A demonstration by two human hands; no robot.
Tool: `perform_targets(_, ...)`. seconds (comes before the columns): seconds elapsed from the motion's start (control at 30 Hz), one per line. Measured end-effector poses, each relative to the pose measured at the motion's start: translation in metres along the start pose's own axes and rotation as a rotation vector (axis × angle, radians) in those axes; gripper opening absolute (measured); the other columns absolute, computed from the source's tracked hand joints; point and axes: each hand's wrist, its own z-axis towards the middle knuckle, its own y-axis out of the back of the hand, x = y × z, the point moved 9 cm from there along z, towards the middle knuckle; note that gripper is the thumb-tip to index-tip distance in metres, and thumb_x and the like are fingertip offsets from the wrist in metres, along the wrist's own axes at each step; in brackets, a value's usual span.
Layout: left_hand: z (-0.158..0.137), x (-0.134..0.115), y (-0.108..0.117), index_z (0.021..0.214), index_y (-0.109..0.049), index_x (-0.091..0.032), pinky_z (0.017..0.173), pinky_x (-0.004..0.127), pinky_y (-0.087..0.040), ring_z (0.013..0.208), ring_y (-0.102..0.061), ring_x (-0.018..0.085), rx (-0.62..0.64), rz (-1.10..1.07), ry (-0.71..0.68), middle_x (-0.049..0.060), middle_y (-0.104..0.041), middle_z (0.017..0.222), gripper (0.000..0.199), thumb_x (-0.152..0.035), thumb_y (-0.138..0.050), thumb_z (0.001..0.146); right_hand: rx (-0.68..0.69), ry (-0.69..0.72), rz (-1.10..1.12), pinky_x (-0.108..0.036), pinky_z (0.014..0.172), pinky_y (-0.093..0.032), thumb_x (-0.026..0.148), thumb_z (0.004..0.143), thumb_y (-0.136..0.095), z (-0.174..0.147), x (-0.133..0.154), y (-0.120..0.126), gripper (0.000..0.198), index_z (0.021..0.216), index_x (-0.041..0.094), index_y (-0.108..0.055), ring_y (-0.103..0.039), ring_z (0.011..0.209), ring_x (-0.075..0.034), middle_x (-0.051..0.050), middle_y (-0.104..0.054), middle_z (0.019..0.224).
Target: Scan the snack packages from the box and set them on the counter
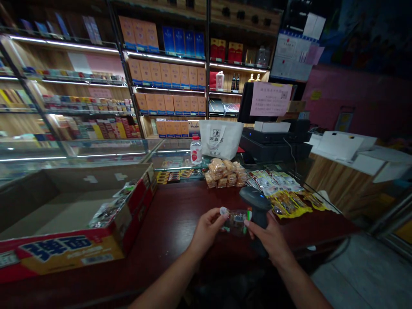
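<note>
1. At far left, an open cardboard box [71,253] is standing on the counter [180,210], with shiny packets [104,214] lying inside against its right wall.
2. Beyond the counter's middle, a red-capped bottle [195,152] is standing just beside a white bag [222,139]; a shift of the bag could be tipping it.
3. The left hand [208,226] is pinching the left end of a clear packet [238,219]. A loose pinch on the slick wrapping could be letting it slip.
4. Behind the hands, wrapped buns [223,171] are sitting in a loose heap, which a bump could be toppling.
5. The clear packet is hanging between both hands, over the counter's near side; uneven pulling could be tearing or creasing it.
6. A black scanner [255,198] is rising just beside the packet's right end. A careless turn of the wrist could be knocking it.
7. The right hand [269,235] is nipping the packet's right end with its thumb and a finger; whether it is also gripping the scanner's handle, I cannot tell.
8. At right, pale packets [273,179] and yellow packets [288,205] are lying near the scanner, where a sweeping right hand could be scattering them.
</note>
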Motion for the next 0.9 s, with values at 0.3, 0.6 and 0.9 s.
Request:
perform_targets(0.3,0.001,0.006,0.001,0.071,-0.071,-0.014,0.059,0.021,-0.044,0.058,-0.054,0.010,0.042,-0.086,0.123,0.000,-0.065,0.064,0.041,-0.052,-0.083,0.059,0.007,0.013,-0.030,-0.026,0.047,-0.039,0.037,0.066,-0.083,0.012,0.007,0.005,0.038,0.090,0.017,-0.060,-0.049,0.045,-0.014,0.006,-0.058,0.051)
perform_targets(0.6,0.020,0.007,-0.001,0.070,-0.071,-0.012,0.058,0.022,-0.047,0.055,-0.055,0.010,0.170,-0.087,0.112,0.001,-0.065,0.063,0.040,-0.047,-0.086,0.055,-0.007,0.029,-0.024,-0.024,0.043,-0.038,0.039,0.061,-0.084,0.018,0.008,0.002,0.039,0.082,0.019,-0.056,-0.046,0.042,-0.012,0.007,-0.056,0.049)
perform_targets(0.9,0.045,0.021,0.021,0.071,-0.067,-0.013,0.046,0.018,-0.038,0.045,-0.049,0.007,0.182,-0.013,0.048,-0.001,-0.062,0.058,0.039,-0.048,-0.082,0.061,-0.001,-0.030,0.026,-0.023,0.044,-0.043,0.044,0.060,-0.086,0.027,-0.012,-0.015,0.044,0.083,0.018,-0.058,-0.049,0.045,-0.012,0.006,-0.058,0.052)
